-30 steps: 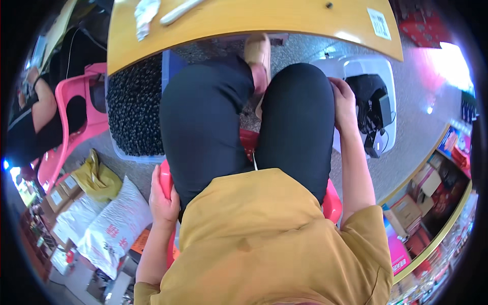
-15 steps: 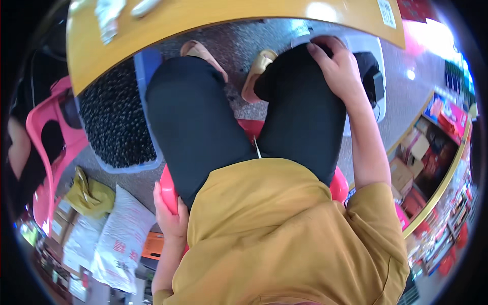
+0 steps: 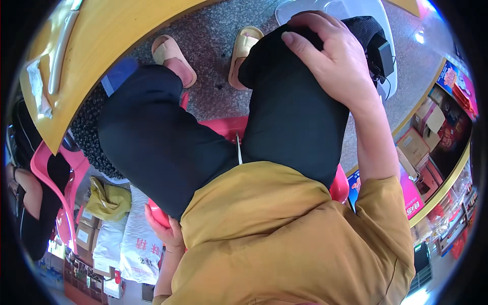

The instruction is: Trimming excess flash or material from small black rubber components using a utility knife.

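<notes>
My right hand (image 3: 335, 61) lies on my right knee, its thumb and fingers apart on the black trousers (image 3: 300, 112), with nothing held. Down at my left hip, my left hand (image 3: 165, 231) grips the side edge of the red plastic chair (image 3: 158, 216) I sit on. Part of the same seat shows between my thighs. My feet, in beige slippers (image 3: 173, 53), rest on the speckled floor (image 3: 211, 61). Past my right knee stands a clear plastic tub (image 3: 389, 38), with a black boxy object (image 3: 380, 55) and a cord beside the knee.
A yellow table (image 3: 101, 46) at upper left bears a white wrapper (image 3: 38, 86). Black bead-like pieces (image 3: 89, 134) lie behind my left leg. A pink chair (image 3: 63, 175), another person's arm (image 3: 30, 193) and white sacks (image 3: 140, 244) are left; a shelf of boxes (image 3: 413, 147) stands right.
The view has turned, and the table has swung from across the top to the upper left. My left thigh has moved outward, covering more of the black pieces. Both hands keep their places.
</notes>
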`<state>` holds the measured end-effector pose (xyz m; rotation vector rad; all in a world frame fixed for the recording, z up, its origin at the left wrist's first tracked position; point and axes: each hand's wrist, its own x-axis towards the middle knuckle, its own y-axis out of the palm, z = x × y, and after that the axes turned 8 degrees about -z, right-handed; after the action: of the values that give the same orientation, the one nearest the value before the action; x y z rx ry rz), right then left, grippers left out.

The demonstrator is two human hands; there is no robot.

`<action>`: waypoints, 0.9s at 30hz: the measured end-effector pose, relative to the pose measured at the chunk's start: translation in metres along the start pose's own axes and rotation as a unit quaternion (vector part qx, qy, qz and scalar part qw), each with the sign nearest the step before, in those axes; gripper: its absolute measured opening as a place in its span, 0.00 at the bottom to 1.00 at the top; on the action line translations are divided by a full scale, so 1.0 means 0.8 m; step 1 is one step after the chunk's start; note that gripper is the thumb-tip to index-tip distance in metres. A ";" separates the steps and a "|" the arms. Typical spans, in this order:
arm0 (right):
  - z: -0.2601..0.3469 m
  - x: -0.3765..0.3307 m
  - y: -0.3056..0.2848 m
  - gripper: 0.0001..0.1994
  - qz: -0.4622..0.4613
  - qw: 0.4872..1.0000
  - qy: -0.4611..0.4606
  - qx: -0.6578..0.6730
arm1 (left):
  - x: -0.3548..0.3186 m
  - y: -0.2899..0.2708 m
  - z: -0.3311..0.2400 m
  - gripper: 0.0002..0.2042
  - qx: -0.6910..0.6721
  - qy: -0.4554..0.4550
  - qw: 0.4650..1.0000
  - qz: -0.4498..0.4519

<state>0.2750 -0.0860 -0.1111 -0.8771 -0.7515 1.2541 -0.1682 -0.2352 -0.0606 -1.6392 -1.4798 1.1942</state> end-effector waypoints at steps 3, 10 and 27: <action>0.001 0.020 0.001 0.19 0.122 0.992 -0.029 -0.033 | -0.001 -0.002 -0.003 0.29 0.023 -0.001 1.000 -0.006; -0.014 0.092 0.034 0.20 0.386 0.921 -0.047 -0.008 | 0.004 -0.002 -0.002 0.28 0.002 0.005 1.000 0.004; 0.045 -0.021 -0.016 0.08 -0.083 0.996 -0.036 0.003 | 0.018 -0.015 -0.018 0.29 0.011 0.070 0.997 0.022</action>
<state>0.2475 -0.0985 -0.0828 -0.7531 -0.8599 1.1447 -0.1604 -0.2175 -0.0476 -1.7115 -1.3474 1.0915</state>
